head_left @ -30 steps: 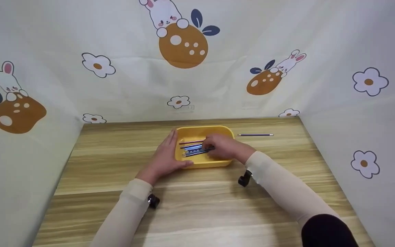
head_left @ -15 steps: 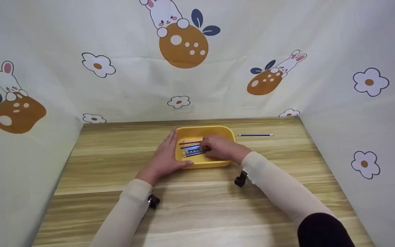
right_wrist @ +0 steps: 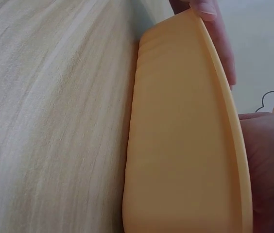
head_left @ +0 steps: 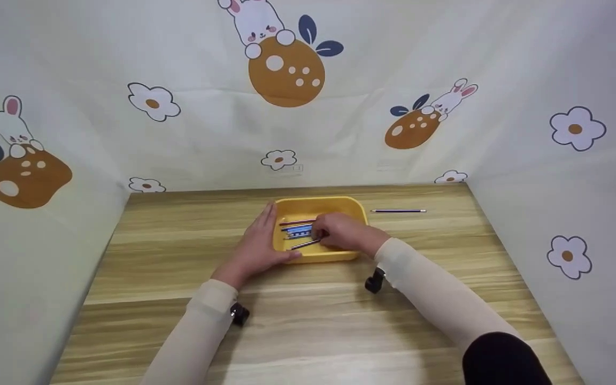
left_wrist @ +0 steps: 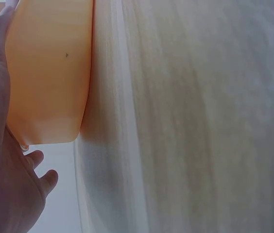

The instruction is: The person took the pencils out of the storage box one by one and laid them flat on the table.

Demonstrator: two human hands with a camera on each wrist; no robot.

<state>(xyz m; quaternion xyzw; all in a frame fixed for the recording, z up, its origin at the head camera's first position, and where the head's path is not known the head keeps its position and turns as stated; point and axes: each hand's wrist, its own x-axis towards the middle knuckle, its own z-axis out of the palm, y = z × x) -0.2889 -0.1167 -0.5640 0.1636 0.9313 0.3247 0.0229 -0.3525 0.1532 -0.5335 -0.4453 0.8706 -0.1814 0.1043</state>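
In the head view, a yellow plastic bin [head_left: 329, 258] stands on the wooden table with several pencils [head_left: 300, 231] inside, mostly blue. My left hand [head_left: 254, 243] holds the bin's left end, thumb along the front rim and fingers against the outer left wall. Inside the bin, the curled fingers of my right hand [head_left: 343, 230] are at the pencils' right ends. A dark pencil [head_left: 305, 245] slants from the front left up to my right thumb and fingers; its far end is hidden there. In the right wrist view the bin's wall [right_wrist: 185, 126] covers most of my right hand.
One more pencil [head_left: 399, 210] lies on the wooden table [head_left: 308, 315] to the right of the bin. Light cloth walls [head_left: 206, 139] printed with rabbits and flowers enclose the table at the back and both sides.
My right hand has shifted slightly left within the bin. The front pencil's left end has swung toward the front, apart from the others. My left hand and the bin have stayed put.
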